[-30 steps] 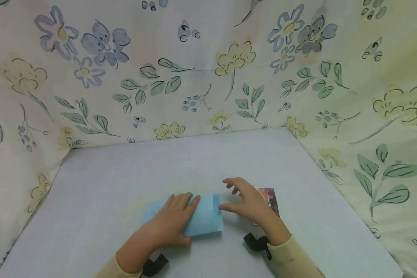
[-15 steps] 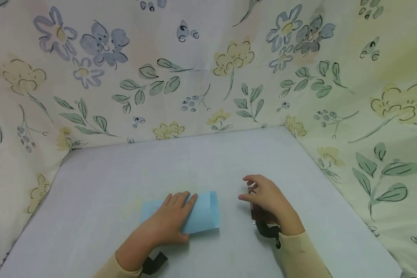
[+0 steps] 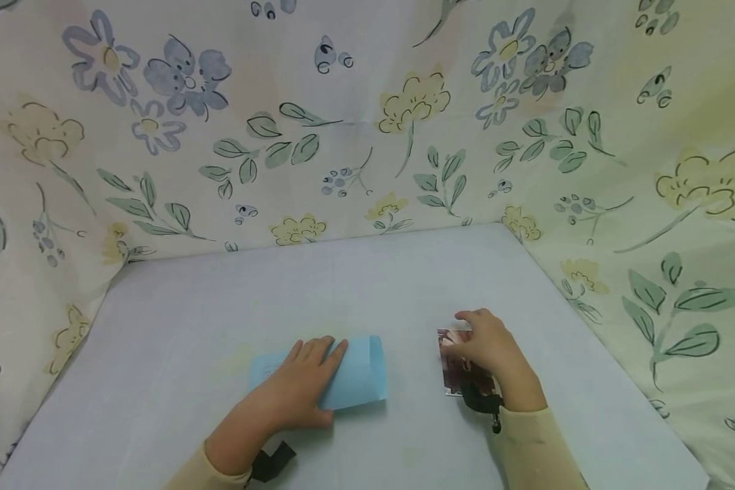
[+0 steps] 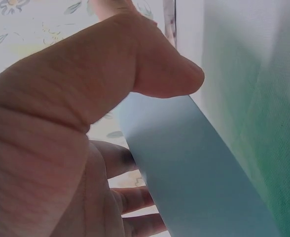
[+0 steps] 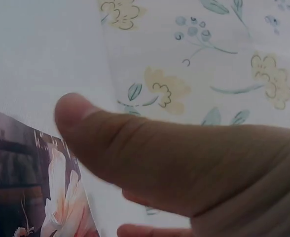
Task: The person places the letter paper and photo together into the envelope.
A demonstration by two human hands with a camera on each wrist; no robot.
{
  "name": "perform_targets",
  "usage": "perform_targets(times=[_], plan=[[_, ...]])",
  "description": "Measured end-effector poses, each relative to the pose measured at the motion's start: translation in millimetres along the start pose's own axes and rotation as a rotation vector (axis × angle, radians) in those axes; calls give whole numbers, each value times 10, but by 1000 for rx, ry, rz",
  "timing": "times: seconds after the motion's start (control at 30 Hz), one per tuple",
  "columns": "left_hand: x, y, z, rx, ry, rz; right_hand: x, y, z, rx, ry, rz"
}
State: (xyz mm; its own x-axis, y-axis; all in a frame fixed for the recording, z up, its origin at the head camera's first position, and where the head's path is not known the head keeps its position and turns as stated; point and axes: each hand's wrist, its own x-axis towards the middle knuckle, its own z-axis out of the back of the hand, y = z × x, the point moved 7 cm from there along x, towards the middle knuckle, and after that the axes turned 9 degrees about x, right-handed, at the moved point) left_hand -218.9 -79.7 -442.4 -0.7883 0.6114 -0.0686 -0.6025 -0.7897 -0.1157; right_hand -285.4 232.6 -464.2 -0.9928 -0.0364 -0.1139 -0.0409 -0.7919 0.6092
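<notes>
A light blue paper envelope lies in the lower middle of the head view, its right end standing slightly agape. My left hand rests across its left part with the fingers extended, the thumb at the near edge. In the left wrist view the envelope shows as a plain blue sheet beside the fingers and below the thumb. To the right lies a picture card, dark with a pale flower printed on it. Above this card is my right hand, thumb and fingers spread; contact is unclear.
White cloth covers the table. A flower-patterned curtain rises along its back and sides. Black wrist mounts hang beneath both wrists, the right one overlapping the card's lower part.
My right hand has moved right, from the envelope's agape end to above the picture card. The envelope has shifted very slightly, while my left hand stays on it.
</notes>
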Motion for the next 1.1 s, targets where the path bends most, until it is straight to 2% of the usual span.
perform_targets(times=[0.17, 0.37, 0.87, 1.1], plan=[[-4, 6, 17, -9, 5, 7, -22, -46, -17, -32, 42, -46], [-8, 12, 32, -13, -1, 13, -42, -50, -34, -74, 56, -52], [-2, 74, -1, -7, 6, 38, -4, -46, -53, -95, -2, -18], [0, 74, 12, 0, 4, 31, 16, -38, -41, -113, -50, -32]])
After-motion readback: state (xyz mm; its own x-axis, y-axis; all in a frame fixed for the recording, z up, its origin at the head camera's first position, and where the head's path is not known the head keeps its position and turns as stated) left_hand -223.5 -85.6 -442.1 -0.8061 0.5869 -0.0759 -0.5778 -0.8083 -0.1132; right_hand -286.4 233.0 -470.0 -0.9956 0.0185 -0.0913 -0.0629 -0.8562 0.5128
